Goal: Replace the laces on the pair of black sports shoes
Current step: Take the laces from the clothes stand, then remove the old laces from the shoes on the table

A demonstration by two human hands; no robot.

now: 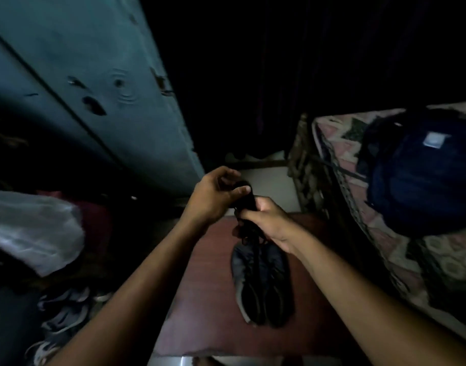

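Head view: both hands, left [213, 196] and right [268, 223], grip bundled black laces [246, 204] above the shoes [262, 283].

Black shoes [261, 283] sit on a reddish-brown bench [200, 299]; black laces [246, 207] above. The bag [422, 186] is navy, the bedcover [340, 149] pink-and-green patterned, the door [81, 62] teal.
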